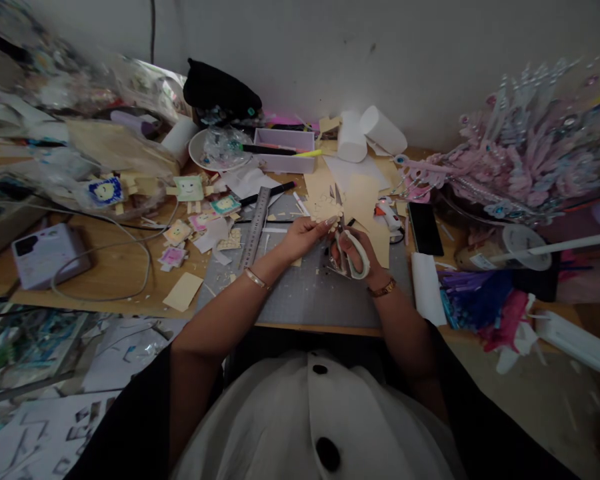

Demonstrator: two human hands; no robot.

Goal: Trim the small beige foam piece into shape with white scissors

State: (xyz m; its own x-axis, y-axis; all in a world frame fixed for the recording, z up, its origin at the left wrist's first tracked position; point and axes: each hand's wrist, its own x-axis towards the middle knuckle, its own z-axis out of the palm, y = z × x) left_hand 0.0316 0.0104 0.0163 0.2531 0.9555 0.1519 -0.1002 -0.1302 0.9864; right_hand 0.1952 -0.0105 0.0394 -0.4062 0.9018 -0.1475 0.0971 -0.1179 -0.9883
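My left hand (304,237) pinches a cream cut piece with a scalloped, flower-like outline (325,208) by its near edge. Wrapped in my right hand (366,252) is a pair of scissors (359,259) with pale, thickly covered handles. The blades point away from me, close to the cream piece and my left fingertips; whether they touch it I cannot tell. Both hands are above a grey cutting mat (300,300). A steel ruler (255,227) lies on the mat to the left of my left hand. Cream sheets (377,230) lie beyond and beside my right hand.
Left of the mat lie small drawn-face figures (189,189), a cream card (183,291) and a lilac box-shaped device (50,255) with a cable. A lilac tray (285,163) stands behind. Rightward are a phone (425,229), a lidded cup (520,247) and pink beaded ornaments (530,147).
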